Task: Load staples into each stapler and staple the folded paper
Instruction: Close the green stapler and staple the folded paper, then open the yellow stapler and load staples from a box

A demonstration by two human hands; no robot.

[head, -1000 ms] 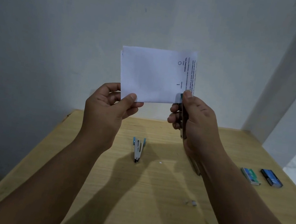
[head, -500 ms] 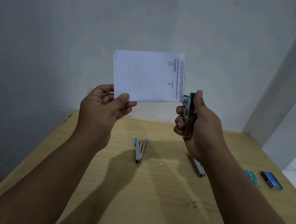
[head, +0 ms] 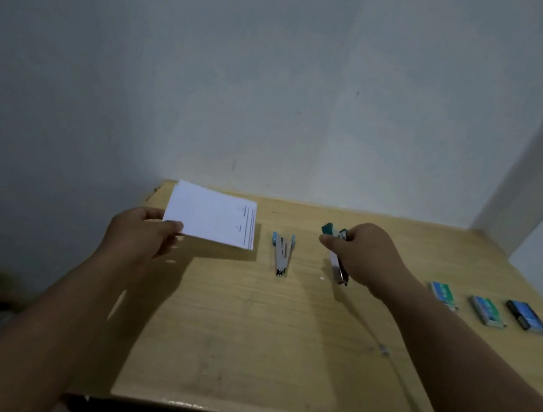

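Nearest to us, both forearms reach forward over the wooden table (head: 277, 362), w/ their shadows on the top. At the right of the arms, approx. mid-depth, we see some small grey bits (head: 382, 350) on the wood; they are too small to tell what they are.

Further on, our left hand (head: 141, 240) pinches the folded paper (head: 213, 215) at its near left corner, thumb on top and the other fingers under it. The paper is held low above the far left part of the table, almost flat, w/ the printed lines along its right edge. We cannot tell if its far edge touches the wood.

Just right of the paper, apart from it, a stapler w/ blue tips (head: 281, 255) lies on the table, its two arms spread open toward the wall and the metal nose pointing to us.

Our right hand (head: 365, 256) is right of this stapler, fingers curled round a second stapler w/ a green end (head: 331, 230). The green end sticks out to the left of the fist. Below the hand a metal part (head: 339, 270) shows; whether it belongs to the held stapler or is a separate one on the table, we cannot tell.

At the right edge three small staple boxes lie in a row: a green-white one (head: 444, 295), a green one (head: 487, 311), a dark blue one (head: 527, 315).

Behind all, a plain grey wall (head: 279, 85).
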